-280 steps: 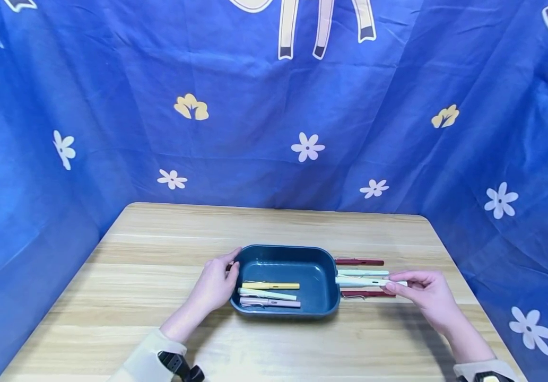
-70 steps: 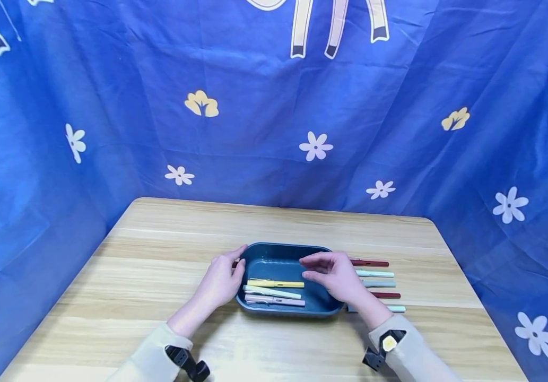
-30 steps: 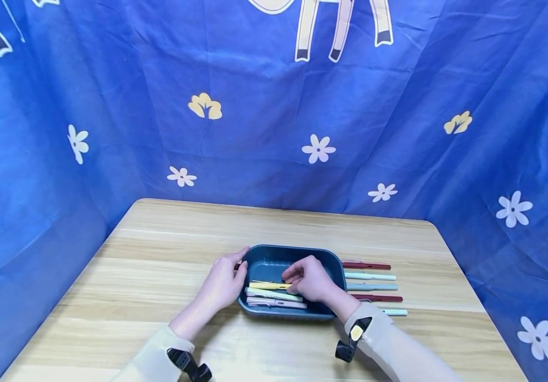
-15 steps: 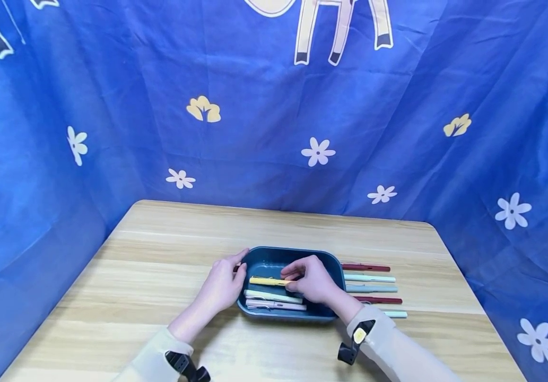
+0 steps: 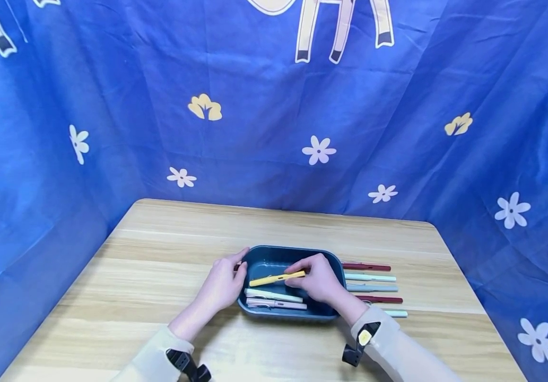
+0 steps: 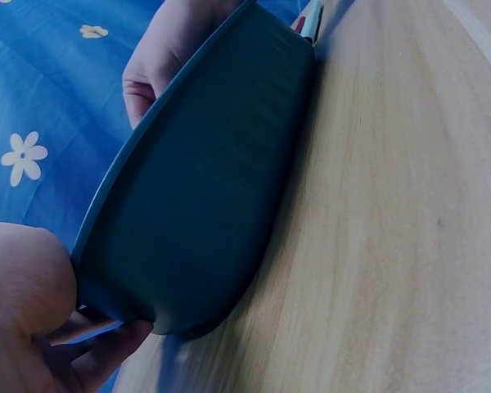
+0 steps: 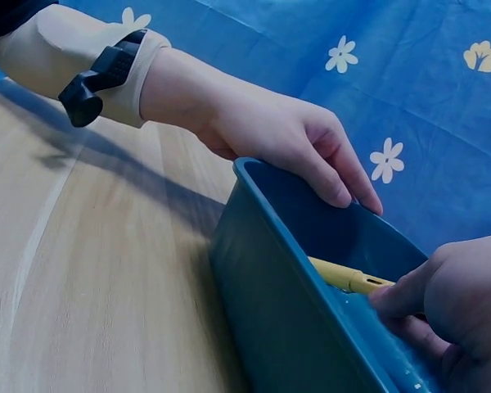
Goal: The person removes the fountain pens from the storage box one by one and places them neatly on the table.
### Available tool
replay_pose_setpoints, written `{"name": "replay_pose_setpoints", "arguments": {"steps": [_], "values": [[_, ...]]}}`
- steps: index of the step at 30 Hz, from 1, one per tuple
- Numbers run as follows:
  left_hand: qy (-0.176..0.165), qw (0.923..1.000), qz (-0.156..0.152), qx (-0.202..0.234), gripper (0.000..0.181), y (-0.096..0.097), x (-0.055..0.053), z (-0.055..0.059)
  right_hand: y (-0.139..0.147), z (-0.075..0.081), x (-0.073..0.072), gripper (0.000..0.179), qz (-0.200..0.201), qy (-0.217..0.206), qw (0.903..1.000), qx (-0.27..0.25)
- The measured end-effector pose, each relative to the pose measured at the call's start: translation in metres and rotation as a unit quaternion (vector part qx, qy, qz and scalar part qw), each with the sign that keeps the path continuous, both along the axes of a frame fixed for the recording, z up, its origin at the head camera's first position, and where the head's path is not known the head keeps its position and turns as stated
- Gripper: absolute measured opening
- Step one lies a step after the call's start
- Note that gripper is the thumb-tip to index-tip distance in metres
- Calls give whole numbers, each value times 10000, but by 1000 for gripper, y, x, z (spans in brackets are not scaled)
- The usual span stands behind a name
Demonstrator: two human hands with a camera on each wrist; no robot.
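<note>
Yellow pen [image 5: 276, 278], pinched between fingers of the right hand [image 5: 318, 279], slants inside a blue tray [image 5: 289, 315]; the left hand [image 5: 221, 284] grips its left end. Two pale pens [image 5: 274, 295] lie in the tray, five more pens [image 5: 373, 288] right of it on the worktop [image 5: 183, 229].

The right hand [image 5: 318, 278] is pinching a yellow capped pen [image 5: 271, 279] near its right end, the barrel slanting inside a dark-teal, round-cornered tray [image 5: 269, 259]. The left hand [image 5: 223, 278] is gripping the tray's left end. Mint [image 5: 274, 295] and lilac [image 5: 277, 304] pens are lying inside.
</note>
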State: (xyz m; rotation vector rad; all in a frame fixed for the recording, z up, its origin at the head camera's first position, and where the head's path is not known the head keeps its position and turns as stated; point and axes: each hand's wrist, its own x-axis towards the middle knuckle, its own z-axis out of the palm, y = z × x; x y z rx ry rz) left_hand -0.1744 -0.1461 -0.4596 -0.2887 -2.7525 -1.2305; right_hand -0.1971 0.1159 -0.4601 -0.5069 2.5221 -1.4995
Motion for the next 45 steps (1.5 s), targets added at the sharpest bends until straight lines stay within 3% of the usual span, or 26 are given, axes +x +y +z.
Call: {"name": "replay_pose_setpoints", "arguments": {"steps": [12,23,45], "values": [[68,10000,32,-27,44,1,2,1,7,3,6,10,-45,133,9999,-15],[141,9999,61,-35,44,2,5,0,16,6,10,12,-316,-8,9970,-704],[44,10000,73,-24,44,4,7,-2,53,24,21,18,-425,212,9917,-1194]]}}
